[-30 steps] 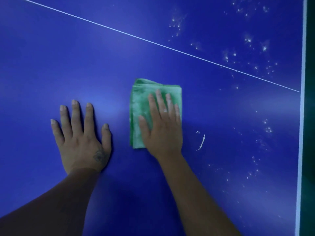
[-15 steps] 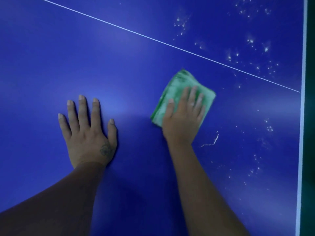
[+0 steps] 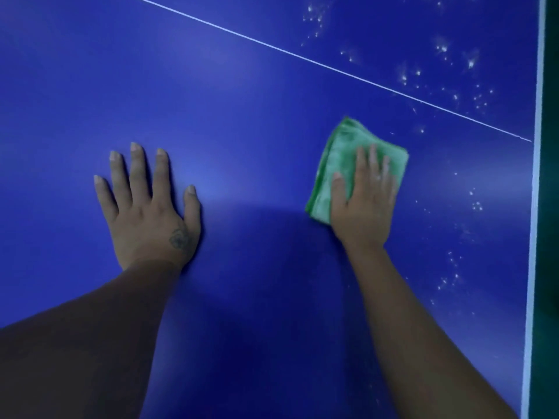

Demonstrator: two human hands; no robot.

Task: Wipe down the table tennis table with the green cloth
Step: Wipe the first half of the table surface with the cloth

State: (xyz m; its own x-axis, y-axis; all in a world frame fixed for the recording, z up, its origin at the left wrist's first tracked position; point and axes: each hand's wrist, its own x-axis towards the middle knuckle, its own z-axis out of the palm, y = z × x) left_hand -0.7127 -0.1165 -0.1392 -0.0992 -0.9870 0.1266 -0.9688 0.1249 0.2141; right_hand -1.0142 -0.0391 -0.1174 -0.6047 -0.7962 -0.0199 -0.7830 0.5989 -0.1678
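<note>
The blue table tennis table (image 3: 257, 122) fills the view. A folded green cloth (image 3: 338, 164) lies flat on it, right of centre. My right hand (image 3: 364, 204) presses down on the cloth with straight fingers, covering its lower right part. My left hand (image 3: 148, 207) rests flat on the bare table surface to the left, fingers spread, well apart from the cloth.
A thin white line (image 3: 302, 57) crosses the table diagonally. The white edge stripe (image 3: 534, 207) marks the table's right side, with dark floor beyond it. White specks (image 3: 441, 55) dot the surface at the upper right and along the right (image 3: 453, 267).
My right hand has slid the cloth to the right across the table, over the spot where a white smear lay. My left hand has stayed planted on the table.
</note>
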